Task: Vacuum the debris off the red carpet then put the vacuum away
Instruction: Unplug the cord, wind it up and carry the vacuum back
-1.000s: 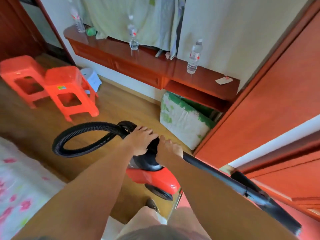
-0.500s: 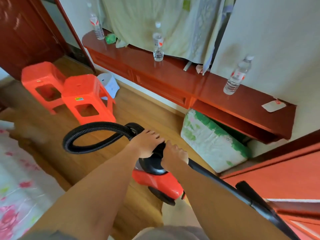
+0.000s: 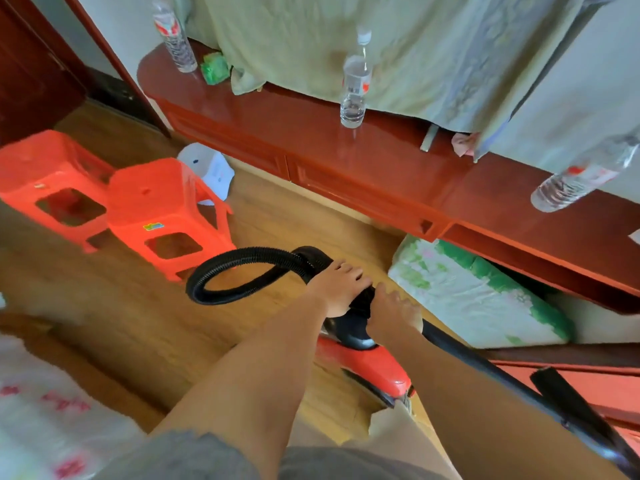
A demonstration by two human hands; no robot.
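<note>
The vacuum point(image 3: 374, 365) is a small red canister with a black top, standing on the wooden floor just in front of me. Its ribbed black hose point(image 3: 221, 268) loops out to the left. My left hand point(image 3: 337, 285) is closed over the black top where the hose joins. Right beside it, my right hand point(image 3: 391, 315) grips the black handle. The black wand point(image 3: 485, 368) runs from under my right hand to the lower right. A red surface point(image 3: 588, 386) lies at the lower right; I cannot tell whether it is the carpet.
Two orange plastic stools point(image 3: 166, 209) point(image 3: 52, 174) stand at left, a white bin point(image 3: 211, 168) behind them. A long red-brown low shelf point(image 3: 381, 174) carries water bottles point(image 3: 355, 88). A green-and-white bundle point(image 3: 478, 296) lies under it. Flowered bedding point(image 3: 41, 410) fills the lower left.
My view has swung left and closer to the shelf, so the red door at right has dropped out of sight. Both hands have stayed on the vacuum's top.
</note>
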